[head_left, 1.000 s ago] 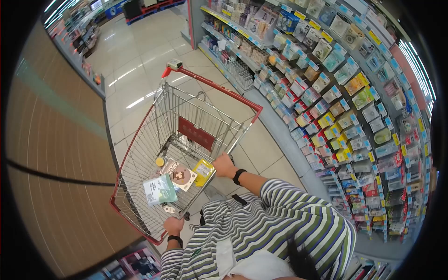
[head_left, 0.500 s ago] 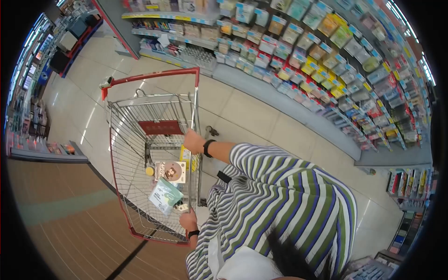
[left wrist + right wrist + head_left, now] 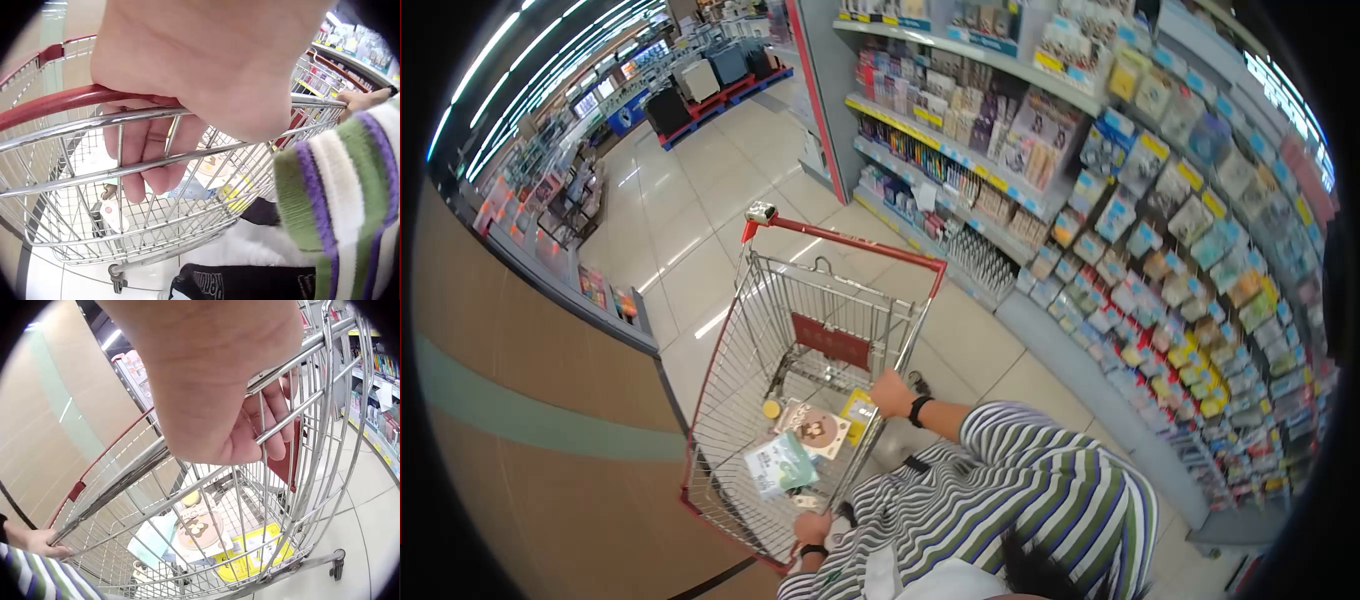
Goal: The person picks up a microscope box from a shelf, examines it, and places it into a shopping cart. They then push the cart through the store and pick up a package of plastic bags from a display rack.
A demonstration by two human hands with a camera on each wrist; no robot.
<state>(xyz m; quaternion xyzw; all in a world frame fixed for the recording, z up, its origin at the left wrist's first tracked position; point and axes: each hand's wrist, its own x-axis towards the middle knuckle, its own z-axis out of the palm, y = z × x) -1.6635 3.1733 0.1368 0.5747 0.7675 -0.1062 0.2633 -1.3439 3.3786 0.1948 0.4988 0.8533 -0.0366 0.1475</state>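
A wire shopping cart with a red-trimmed rim (image 3: 862,242) stands before the person, tilted in the head view. The left hand (image 3: 812,527) grips its near side rail; in the left wrist view that hand (image 3: 194,69) lies over the rail, fingers hooked down inside the wires. Farther along the same side, the right hand (image 3: 890,393) holds the rail, its fingers (image 3: 275,419) bent over the wires in the right wrist view. In the basket lie a green-and-white pouch (image 3: 780,466), a brown-and-cream package (image 3: 816,430), a yellow package (image 3: 857,417) and a yellow-lidded item (image 3: 771,409).
Shelves (image 3: 970,155) and hanging packages (image 3: 1200,370) line the right side. A brown panel with a green band (image 3: 550,430) stands left of the cart. Tiled floor (image 3: 690,190) runs toward dark and pale boxes on a red-and-blue pallet (image 3: 725,100) farther off.
The head view swung one way and back: shelves and cart shifted left in the frame, then right again. Both hands have kept their hold on the cart rail.
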